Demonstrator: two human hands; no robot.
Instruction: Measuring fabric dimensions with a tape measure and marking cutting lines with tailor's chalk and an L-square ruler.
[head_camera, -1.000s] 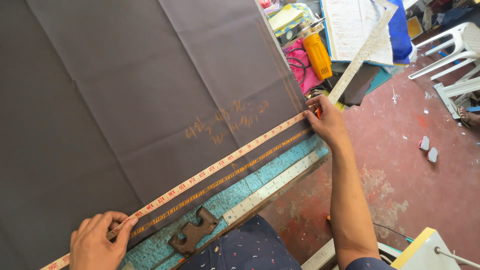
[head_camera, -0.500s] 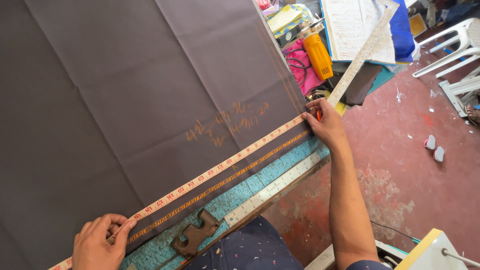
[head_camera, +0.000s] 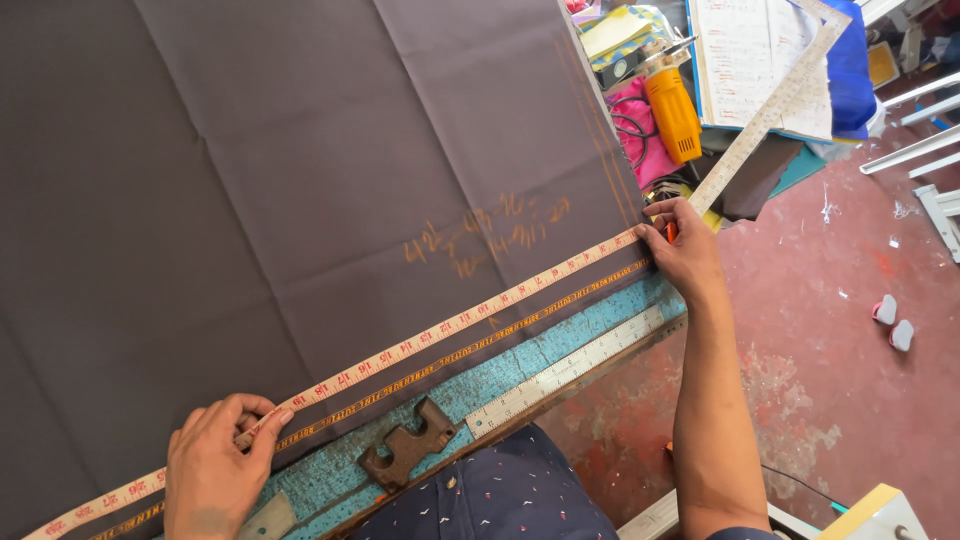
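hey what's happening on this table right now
A person is stretching a measuring tape along the near edge of a dark grey cloth spread over the table. The left hand pins the tape to the fabric at one end, and the right hand holds the other end at the cloth's corner. Orange chalk marks sit just above the tape. A steel ruler and a rusty metal piece lie on the turquoise table edge nearby.

Likely a tailoring workshop, dark cloth (head_camera: 300, 180) chalk-marked on cutting table (head_camera: 560, 340), tape measure (head_camera: 440, 330), metal square (head_camera: 770, 100), stained red floor (head_camera: 830, 380)
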